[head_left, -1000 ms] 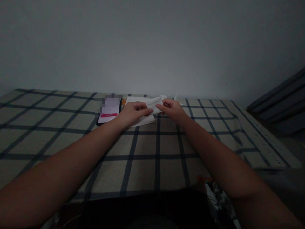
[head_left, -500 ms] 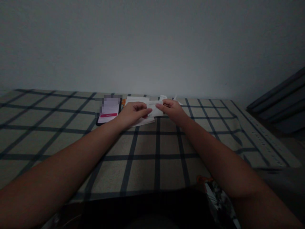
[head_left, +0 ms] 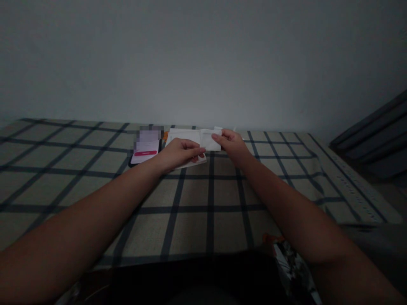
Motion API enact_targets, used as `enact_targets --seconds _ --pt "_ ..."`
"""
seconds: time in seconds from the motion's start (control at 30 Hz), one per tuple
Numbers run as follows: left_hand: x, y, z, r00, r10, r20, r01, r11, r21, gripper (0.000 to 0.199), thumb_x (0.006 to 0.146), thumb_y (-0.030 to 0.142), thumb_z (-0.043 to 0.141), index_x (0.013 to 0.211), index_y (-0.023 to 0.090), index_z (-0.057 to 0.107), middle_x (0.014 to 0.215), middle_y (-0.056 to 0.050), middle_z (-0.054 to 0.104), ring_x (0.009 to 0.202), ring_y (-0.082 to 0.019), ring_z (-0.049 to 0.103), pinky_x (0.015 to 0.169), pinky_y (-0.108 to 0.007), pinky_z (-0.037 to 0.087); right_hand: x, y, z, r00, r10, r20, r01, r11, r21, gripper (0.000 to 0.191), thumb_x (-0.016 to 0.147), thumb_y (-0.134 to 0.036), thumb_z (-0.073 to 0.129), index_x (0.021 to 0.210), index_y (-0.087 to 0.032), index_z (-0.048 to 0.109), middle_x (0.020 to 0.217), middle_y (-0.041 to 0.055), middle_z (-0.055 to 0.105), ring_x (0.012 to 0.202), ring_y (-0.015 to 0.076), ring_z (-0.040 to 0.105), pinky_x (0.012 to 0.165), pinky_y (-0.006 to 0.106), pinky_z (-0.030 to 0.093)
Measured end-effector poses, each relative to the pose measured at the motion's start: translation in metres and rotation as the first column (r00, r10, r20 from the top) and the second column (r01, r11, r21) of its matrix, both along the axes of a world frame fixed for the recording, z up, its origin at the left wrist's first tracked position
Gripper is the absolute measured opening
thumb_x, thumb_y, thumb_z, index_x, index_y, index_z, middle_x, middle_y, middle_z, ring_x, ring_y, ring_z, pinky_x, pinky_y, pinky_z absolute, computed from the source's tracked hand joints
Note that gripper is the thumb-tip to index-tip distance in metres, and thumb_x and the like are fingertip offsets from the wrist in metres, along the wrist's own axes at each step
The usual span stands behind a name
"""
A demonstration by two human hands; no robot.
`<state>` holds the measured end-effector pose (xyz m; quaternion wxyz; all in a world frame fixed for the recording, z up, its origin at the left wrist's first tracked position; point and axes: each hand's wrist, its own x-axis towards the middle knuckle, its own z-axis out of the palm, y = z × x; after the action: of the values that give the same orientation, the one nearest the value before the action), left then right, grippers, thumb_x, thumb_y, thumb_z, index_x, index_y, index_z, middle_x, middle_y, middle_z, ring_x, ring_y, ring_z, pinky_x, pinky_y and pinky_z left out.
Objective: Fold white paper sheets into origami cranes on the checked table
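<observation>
A small white paper is held up between my two hands above the checked cloth. My right hand pinches its right side, the thumb lying on the front face. At the lower left corner, my left hand grips the paper between thumb and fingers. Beneath and behind my left hand lie larger white sheets, partly covered by that hand. A phone with a lit screen and a red bar lies left of my left hand, partly blurred out.
The checked cloth covers the table up to a grey wall. Something small and orange shows beside the phone. An orange, black and white item is at the near edge, by my right forearm. Dark slats stand far right.
The small paper has risen slightly and shows more of its face. My right hand has moved up a little, while my left hand has shifted slightly down and right, to the paper's lower corner.
</observation>
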<state>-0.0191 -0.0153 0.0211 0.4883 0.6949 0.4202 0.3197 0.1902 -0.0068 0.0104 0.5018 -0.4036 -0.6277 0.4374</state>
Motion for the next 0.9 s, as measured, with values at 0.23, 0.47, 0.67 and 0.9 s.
enact_targets --seconds 0.23,0.47,0.67,0.9 --pt "0.0001 -0.0006 0.0026 0.998 0.032 0.058 -0.033 0.999 0.032 0.028 0.079 0.043 0.074 0.077 0.015 0.077 0.065 -0.003 0.068 0.056 -0.009 0.054 0.054 -0.021 0.039 -0.0016 0.0015 -0.0002 0.991 0.020 -0.129 -0.025 0.999 -0.035 0.037 0.074 -0.053 0.074 0.082 -0.021 0.057 0.073 -0.0016 0.057 0.066 0.0122 0.053 0.065 0.028 0.048" --pt "0.0031 -0.0035 0.0036 0.984 0.123 0.128 -0.129 0.991 0.034 0.030 0.076 0.045 0.075 0.077 0.015 0.076 0.073 -0.007 0.073 0.057 -0.011 0.055 0.057 -0.023 0.045 -0.0009 0.0022 -0.0008 0.998 -0.039 -0.052 0.038 0.999 -0.009 0.034 0.078 -0.050 0.069 0.085 -0.020 0.058 0.074 -0.0014 0.056 0.066 0.0112 0.054 0.062 0.025 0.047" --pt "0.0025 0.0009 0.0002 0.964 0.162 0.212 -0.173 0.984 0.035 0.031 0.072 0.043 0.079 0.076 0.013 0.073 0.072 -0.006 0.072 0.057 -0.010 0.055 0.058 -0.023 0.046 -0.0009 0.0031 -0.0009 0.996 -0.014 -0.089 0.014 1.000 -0.002 0.029 0.078 -0.045 0.069 0.083 -0.019 0.057 0.072 -0.0023 0.057 0.062 0.0095 0.053 0.059 0.023 0.046" --pt "0.0017 -0.0021 0.0031 0.934 0.213 0.285 -0.259 0.957 0.130 0.031 0.070 0.041 0.080 0.082 0.014 0.072 0.068 -0.001 0.068 0.057 -0.009 0.055 0.060 -0.023 0.047 0.0004 0.0017 0.0003 0.991 0.131 0.006 -0.131 0.991 -0.034 0.031 0.076 -0.044 0.071 0.086 -0.017 0.058 0.073 -0.0001 0.064 0.063 0.0103 0.057 0.060 0.024 0.046"
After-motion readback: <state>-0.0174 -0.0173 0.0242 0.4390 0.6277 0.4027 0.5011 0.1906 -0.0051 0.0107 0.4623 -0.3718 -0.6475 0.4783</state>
